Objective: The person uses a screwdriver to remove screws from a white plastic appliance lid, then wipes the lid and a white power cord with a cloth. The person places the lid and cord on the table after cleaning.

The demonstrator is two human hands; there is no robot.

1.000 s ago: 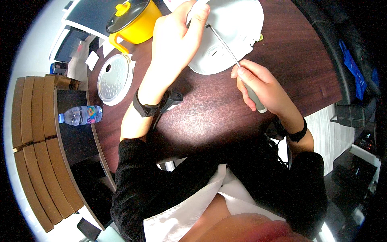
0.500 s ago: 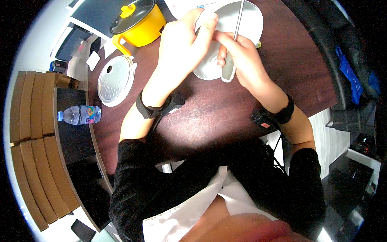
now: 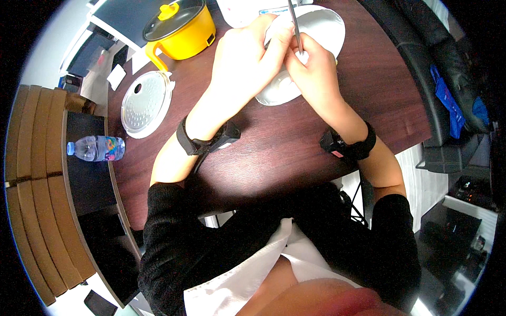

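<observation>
Dark brown wood-grain bench (image 3: pixel 379 95), glare toward near edge. White round plastic disc (image 3: pixel 329 26) is toward the far edge; can't tell if lifted or resting. Left hand (image 3: pixel 245 66): grip looks clamped on disc's left side, contact hidden. Right hand (image 3: pixel 319 71): grip closed round a screwdriver-like tool with thin grey metal shaft (image 3: pixel 295 26), tip out of frame. Advice: brace disc firmly, point tip clear of left fingers. White perforated round lid (image 3: pixel 147 105) near left edge, yellow pot with dark lid (image 3: pixel 184 39) farther back.
</observation>
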